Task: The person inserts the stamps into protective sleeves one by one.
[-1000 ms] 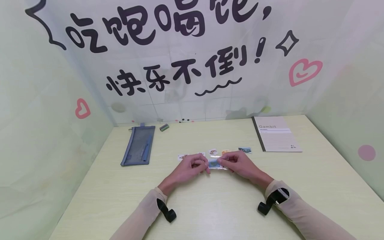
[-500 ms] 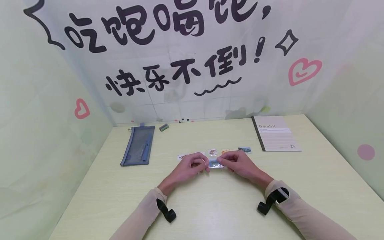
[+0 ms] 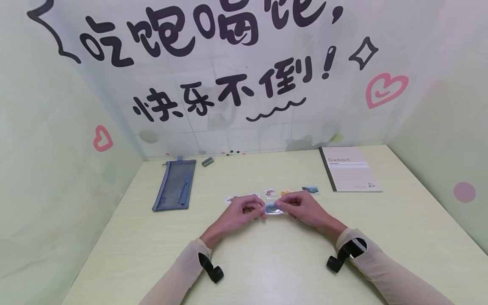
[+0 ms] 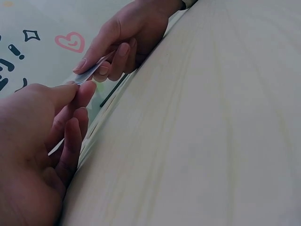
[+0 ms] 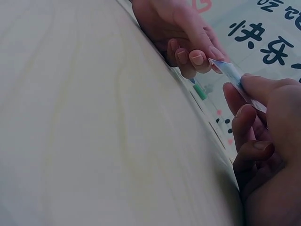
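Between both hands is a small glossy blue picture sticker, held up over the middle of the table. My left hand pinches its left end between thumb and finger. At the other end, the thumb and finger of my right hand grip it. In the right wrist view the sticker appears as a thin, slanted strip with a blue face. The left wrist view shows the sticker nearly edge-on, partly hidden by the thumbs. Just behind the hands lie several small picture stickers, including a round one and a blue one.
A blue mesh pencil case with a pen inside lies at the left of the table. Near the back edge sits a small green-grey eraser. A notebook lies back right, before the printed curtain.
The sticker's tilt has shifted slightly, changing the glare on it. Both hands keep their hold in almost the same place.
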Demonstrator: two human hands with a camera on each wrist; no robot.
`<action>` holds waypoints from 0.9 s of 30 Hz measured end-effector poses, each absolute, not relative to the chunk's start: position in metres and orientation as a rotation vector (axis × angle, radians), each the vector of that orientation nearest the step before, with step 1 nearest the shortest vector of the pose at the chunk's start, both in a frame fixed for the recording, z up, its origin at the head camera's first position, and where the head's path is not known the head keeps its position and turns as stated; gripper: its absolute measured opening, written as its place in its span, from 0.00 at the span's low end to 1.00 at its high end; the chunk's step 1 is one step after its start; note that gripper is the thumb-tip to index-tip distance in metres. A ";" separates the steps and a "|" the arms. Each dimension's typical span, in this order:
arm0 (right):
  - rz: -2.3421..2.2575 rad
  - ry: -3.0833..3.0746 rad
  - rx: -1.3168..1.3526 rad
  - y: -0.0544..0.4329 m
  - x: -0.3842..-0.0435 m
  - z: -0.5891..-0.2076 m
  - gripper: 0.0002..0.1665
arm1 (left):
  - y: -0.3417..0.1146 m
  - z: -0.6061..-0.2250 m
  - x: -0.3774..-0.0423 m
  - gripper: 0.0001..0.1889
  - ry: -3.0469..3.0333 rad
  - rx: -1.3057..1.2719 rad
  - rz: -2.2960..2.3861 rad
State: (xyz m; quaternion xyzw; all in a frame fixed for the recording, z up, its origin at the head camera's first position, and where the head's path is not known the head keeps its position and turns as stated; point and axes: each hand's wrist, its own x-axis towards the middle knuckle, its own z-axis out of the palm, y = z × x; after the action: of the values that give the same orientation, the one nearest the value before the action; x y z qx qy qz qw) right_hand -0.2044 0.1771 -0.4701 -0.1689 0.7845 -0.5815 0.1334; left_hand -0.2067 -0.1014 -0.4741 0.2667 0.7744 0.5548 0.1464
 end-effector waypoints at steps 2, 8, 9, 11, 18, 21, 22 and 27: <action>-1.688 2.275 -0.495 0.177 -0.205 -0.470 0.12 | -0.101 -0.474 -0.207 0.07 2.230 0.769 1.596; -1.690 2.264 -0.524 0.177 -0.204 -0.469 0.11 | -0.101 -0.476 -0.208 0.07 2.228 0.780 1.599; -1.688 2.262 -0.530 0.177 -0.204 -0.468 0.11 | -0.101 -0.476 -0.208 0.07 2.229 0.781 1.598; -1.684 2.263 -0.542 0.177 -0.204 -0.469 0.10 | -0.101 -0.476 -0.208 0.07 2.234 0.782 1.596; -1.656 2.278 -0.576 0.177 -0.205 -0.470 0.09 | -0.102 -0.477 -0.208 0.06 2.229 0.786 1.595; -1.648 2.281 -0.579 0.177 -0.205 -0.471 0.09 | -0.102 -0.477 -0.208 0.06 2.231 0.790 1.594; -1.645 2.281 -0.582 0.177 -0.205 -0.471 0.09 | -0.102 -0.477 -0.208 0.06 2.231 0.791 1.594; -1.642 2.281 -0.575 0.177 -0.205 -0.471 0.09 | -0.102 -0.478 -0.208 0.06 2.236 0.794 1.592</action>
State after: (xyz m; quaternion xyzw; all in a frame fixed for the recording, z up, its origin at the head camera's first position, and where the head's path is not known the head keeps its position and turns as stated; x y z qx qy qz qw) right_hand -0.2049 0.1772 -0.4711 -0.1986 0.7877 -0.5672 0.1359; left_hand -0.2081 -0.1020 -0.4779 0.2752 0.7747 0.5514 0.1416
